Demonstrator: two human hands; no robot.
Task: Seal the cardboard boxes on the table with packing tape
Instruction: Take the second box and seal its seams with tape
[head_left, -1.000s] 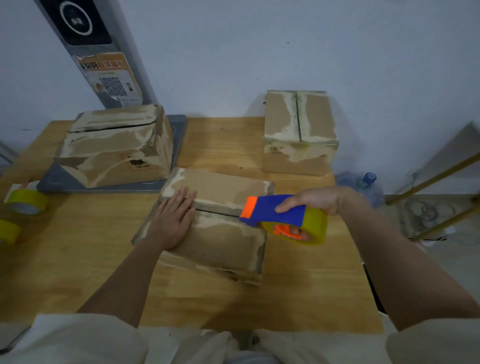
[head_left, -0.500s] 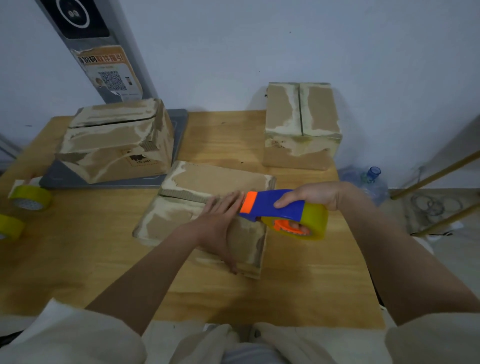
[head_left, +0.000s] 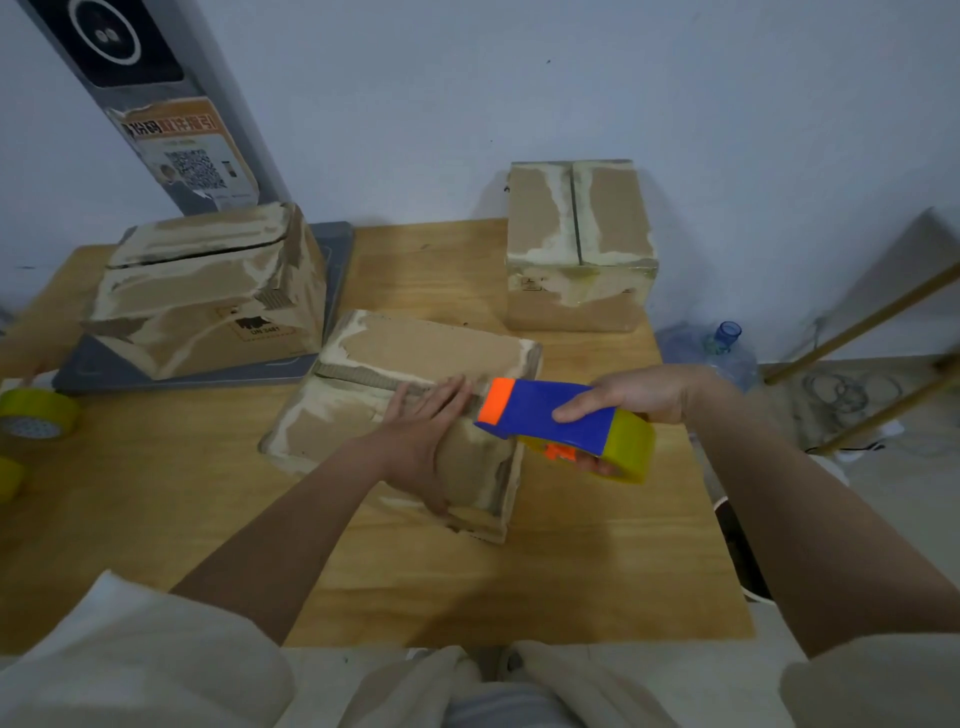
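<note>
— Yellow tape rolls (head_left: 36, 419) sit spare at the table's left edge. Next comes a worn box (head_left: 208, 291) on a grey tray (head_left: 332, 291), its top slit open. Where is the box being sealed?

— Mid-table, a flat carton (head_left: 405, 410) with its flap seam (head_left: 363, 376) unsealed. The left hand (head_left: 423, 441) lies across it, fingers straight, pressing down beside the seam. Just to its right, the right hand (head_left: 631, 397) grips a blue and orange tape dispenser (head_left: 550, 421) loaded with a yellow roll, its nose at the carton's right end, close to the left fingertips.

— What might go wrong?

— Likely the tape would start off the seam if the nose lands crooked, or the flaps could spring apart should the pressing hand lift too soon. Those fingers also sit near the dispenser's front end, where the cutter probably is. The carton's torn, patchy skin may hold tape badly.

— And the rest?

— A third box (head_left: 576, 244), seam also open, stands at the far right of the wooden table (head_left: 156, 519). Beyond it a water jug (head_left: 711, 353) and cables lie on the floor below a pale wall.
</note>
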